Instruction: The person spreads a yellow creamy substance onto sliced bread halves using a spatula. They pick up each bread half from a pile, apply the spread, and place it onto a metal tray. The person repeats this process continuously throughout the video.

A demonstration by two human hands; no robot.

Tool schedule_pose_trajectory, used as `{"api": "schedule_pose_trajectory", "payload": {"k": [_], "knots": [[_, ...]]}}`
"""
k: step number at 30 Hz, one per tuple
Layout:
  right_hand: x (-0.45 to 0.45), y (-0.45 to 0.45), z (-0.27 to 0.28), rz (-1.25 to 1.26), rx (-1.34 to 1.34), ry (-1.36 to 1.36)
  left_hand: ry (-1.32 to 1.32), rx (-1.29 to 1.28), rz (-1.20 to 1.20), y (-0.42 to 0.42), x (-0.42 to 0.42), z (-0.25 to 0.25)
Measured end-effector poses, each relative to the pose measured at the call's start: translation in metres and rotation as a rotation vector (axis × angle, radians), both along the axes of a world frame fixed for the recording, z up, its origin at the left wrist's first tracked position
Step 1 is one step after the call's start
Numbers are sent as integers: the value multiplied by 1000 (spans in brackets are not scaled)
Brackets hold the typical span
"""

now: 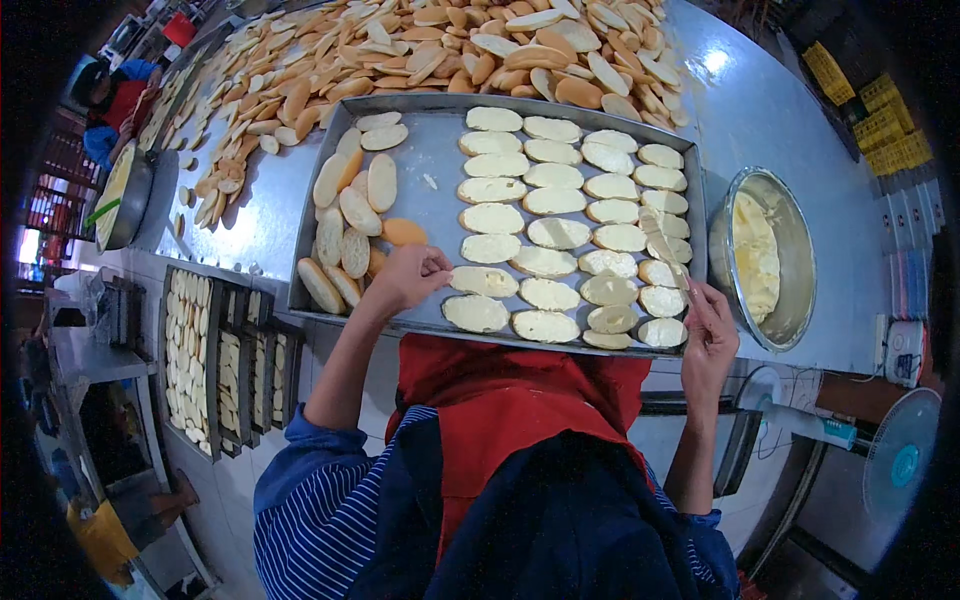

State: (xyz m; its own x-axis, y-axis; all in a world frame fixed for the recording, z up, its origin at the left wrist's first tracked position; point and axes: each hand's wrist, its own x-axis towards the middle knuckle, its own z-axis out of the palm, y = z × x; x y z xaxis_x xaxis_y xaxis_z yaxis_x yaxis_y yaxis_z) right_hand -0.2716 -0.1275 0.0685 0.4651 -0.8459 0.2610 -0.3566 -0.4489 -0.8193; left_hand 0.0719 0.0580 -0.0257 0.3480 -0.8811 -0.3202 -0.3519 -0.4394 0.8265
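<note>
My left hand (411, 279) is over the tray, its thumb and fingers pinched at the left end of an oval bread slice (484, 281) coated with pale spread. My right hand (710, 324), by the tray's right front corner, grips a flat spreader (661, 241). The spreader, smeared with cream, slants over the rightmost column of slices. The shallow metal tray (431, 210) holds several columns of coated slices. Uncoated slices (358, 211) lie heaped along its left side. Right of the tray stands a metal bowl (806, 300) with pale yellow cream (756, 259) inside.
A large pile of bread slices (420, 56) covers the metal table (780, 112) behind the tray. Trays of coated slices (189, 352) stand low at left. Another person (124, 105) is at far left near a second bowl (127, 217). A fan (904, 465) stands at right.
</note>
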Motion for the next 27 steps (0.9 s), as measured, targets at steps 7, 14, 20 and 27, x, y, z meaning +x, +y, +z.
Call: {"api": "schedule_pose_trajectory", "payload": {"k": [7, 14, 20, 27], "knots": [[-4, -1, -3, -13, 11, -21, -585, -68, 80, 9, -6, 29], [-15, -10, -6, -58, 23, -26, -1018, 59, -14, 46, -5, 44], [-29, -27, -12, -73, -80, -60, -1083, 57, 49, 37, 15, 53], [-63, -82, 0, -249, -240, 93, -1320, -121, 179, -42, 133, 0]]}}
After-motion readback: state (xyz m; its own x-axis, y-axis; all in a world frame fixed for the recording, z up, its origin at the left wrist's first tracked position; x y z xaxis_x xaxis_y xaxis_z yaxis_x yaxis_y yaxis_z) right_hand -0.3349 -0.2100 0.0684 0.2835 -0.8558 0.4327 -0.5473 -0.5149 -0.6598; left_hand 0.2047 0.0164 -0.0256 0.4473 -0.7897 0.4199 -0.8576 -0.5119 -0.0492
